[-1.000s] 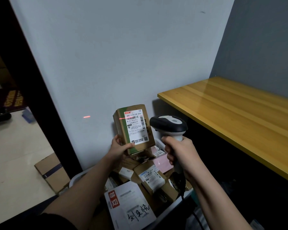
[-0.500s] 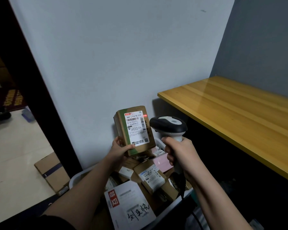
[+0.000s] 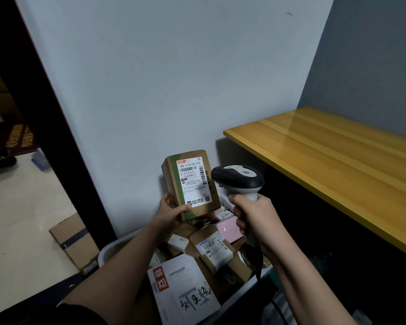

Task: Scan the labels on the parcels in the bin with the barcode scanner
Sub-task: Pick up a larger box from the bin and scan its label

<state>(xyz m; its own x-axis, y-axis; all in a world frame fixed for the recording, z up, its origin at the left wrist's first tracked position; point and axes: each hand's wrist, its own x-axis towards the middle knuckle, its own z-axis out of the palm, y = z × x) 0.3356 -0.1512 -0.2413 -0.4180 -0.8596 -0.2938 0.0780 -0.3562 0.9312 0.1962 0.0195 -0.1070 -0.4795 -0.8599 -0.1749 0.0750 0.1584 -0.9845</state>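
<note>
My left hand (image 3: 171, 212) holds a small brown cardboard parcel (image 3: 171, 177) upright above the bin, its white shipping label (image 3: 193, 181) facing me. My right hand (image 3: 253, 214) grips the handle of a black and white barcode scanner (image 3: 238, 178), whose head points left at the label from just beside the parcel's right edge. No red beam shows on the label. Below both hands, the white bin (image 3: 108, 250) is filled with several parcels, among them a white mailer with black handwriting (image 3: 185, 289) and a brown box with a label (image 3: 215, 250).
A yellow wooden table (image 3: 338, 165) juts in from the right, with dark space beneath it. A flat cardboard box (image 3: 73, 240) lies on the pale floor to the left, beside a dark door frame (image 3: 45, 118). The grey wall stands close behind the bin.
The red scanner line that crossed the label and the wall a second ago has gone. The parcel sank slightly, and the scanner head edged closer to it.
</note>
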